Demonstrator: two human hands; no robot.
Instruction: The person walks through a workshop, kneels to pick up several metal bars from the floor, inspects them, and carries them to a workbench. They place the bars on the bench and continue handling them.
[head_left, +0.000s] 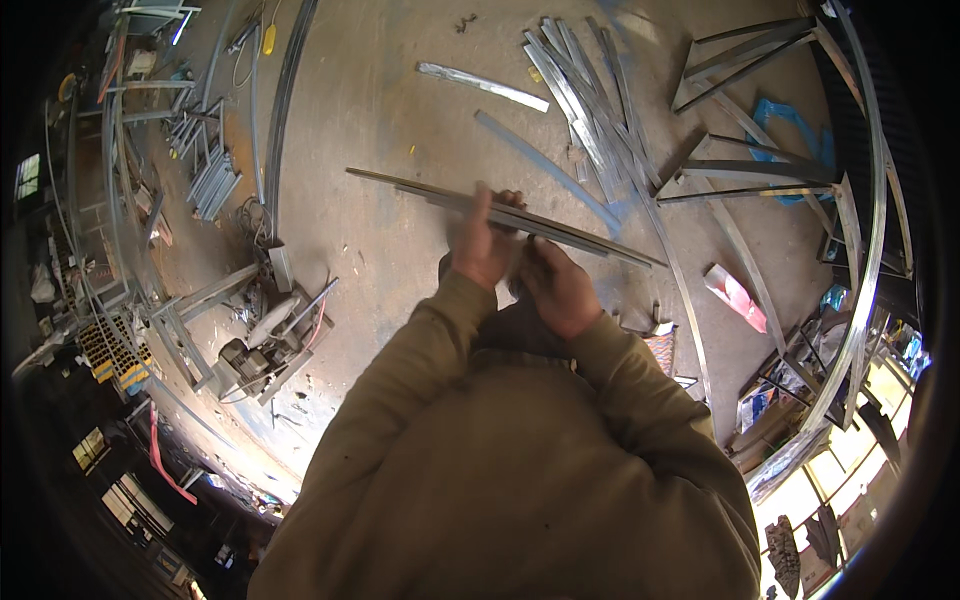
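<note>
Several thin, dark metal bars point(590, 238) lie bundled together across the front of my body, their right ends a little nearer to me than their left. My left hand point(482, 243) is wrapped around the bundle near its middle, thumb pointing away from me; motion blurs it slightly. Just right of it, my right hand point(562, 288) has its fingers curled against the near side of the bars. Its fingertips are partly hidden. Beyond the bars, a flat grey strip point(550, 168) and a shiny silver strip point(485, 86) rest on the floor.
A heap of silver metal strips point(575, 100) lies ahead to the right. Triangular metal frames point(755, 167) and blue plastic point(785, 130) are farther right. A cut-off saw point(262, 350) stands at left, with stacked metal pieces point(213, 185) beyond it. Long bars point(287, 100) cross the floor.
</note>
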